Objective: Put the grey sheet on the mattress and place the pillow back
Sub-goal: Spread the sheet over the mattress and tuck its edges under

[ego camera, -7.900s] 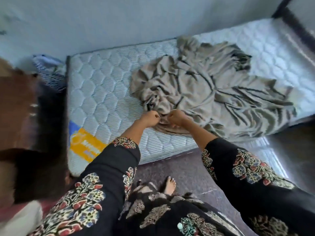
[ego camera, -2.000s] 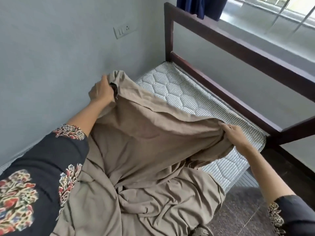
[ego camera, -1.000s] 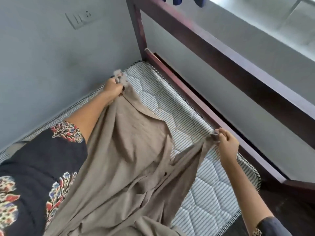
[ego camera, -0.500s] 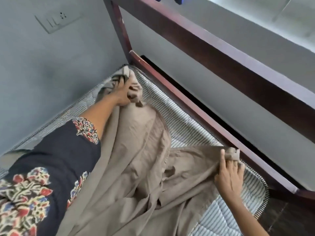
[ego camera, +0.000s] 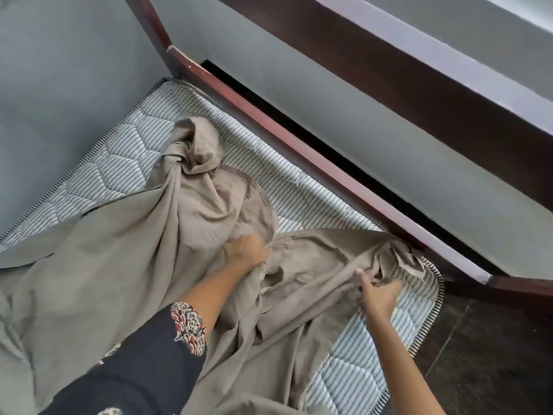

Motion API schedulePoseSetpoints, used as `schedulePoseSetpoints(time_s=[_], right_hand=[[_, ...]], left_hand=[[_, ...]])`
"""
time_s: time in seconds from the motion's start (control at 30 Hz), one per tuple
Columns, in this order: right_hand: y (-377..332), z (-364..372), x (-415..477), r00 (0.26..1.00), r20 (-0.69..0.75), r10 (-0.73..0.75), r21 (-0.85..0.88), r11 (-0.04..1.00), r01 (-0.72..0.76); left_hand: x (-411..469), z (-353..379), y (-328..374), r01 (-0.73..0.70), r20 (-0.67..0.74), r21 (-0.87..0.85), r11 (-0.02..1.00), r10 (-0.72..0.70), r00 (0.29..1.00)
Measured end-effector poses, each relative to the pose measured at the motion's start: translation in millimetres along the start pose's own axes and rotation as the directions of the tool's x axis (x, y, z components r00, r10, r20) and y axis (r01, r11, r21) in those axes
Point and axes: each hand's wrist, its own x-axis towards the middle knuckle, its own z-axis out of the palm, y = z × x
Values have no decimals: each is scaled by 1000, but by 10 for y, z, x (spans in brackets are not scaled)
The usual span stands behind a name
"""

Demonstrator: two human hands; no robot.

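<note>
from my feed, the mattress [ego camera: 299, 181] ends against the wall [ego camera: 74, 70] on the left and against the low rail [ego camera: 299, 145] of the bed frame at the far end. its near corner is just beside the dark floor [ego camera: 493, 354]. a bare striped strip runs along the rail, and more bare ticking shows by the wall and at the near corner. that's the open room i see.

the sheet [ego camera: 125, 265] lies rumpled on the mattress and doesn't reach the rail.

the left hand [ego camera: 247, 251] rests on the sheet near its middle. its fingertips are buried in a fold, so i can't tell whether it grips. the right hand [ego camera: 378, 295] has its thumb out and its fingers curled round a fold of the sheet, just below the near bunch [ego camera: 395, 256].

count: one sheet, one mattress, two hands, one patterned sleeve [ego camera: 143, 363]. two bunched corners, the other being the far bunch [ego camera: 194, 151]. two rails, with the upper rail [ego camera: 419, 70] above the low one.
</note>
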Motion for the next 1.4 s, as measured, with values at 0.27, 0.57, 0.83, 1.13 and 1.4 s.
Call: schedulePoseSetpoints(time_s=[0.27, 0.57, 0.83, 1.13, 1.4], right_hand=[[-88, -582, 348, 979, -77, 186, 555, 824, -113], [-189, -782, 3, 849, -527, 33, 193, 978, 82], [-293, -38, -71, 893, 332, -303, -359, 835, 417], [-479, -102, 135, 869, 73, -490, -347, 804, 483], [-150, -179, 118, 661, 110, -742, -528, 520, 671]], left_hand=[[260, -812, -140, 125, -389, -661, 740, -480, 786], [159, -218, -46, 72, -394, -291, 954, -189, 899], [109, 97, 417, -47, 32, 27, 999, 46, 998], [223, -294, 1016, -208, -304, -258, 943, 125, 944], [22, 237, 1167, -318, -309, 101, 943, 333, 891]])
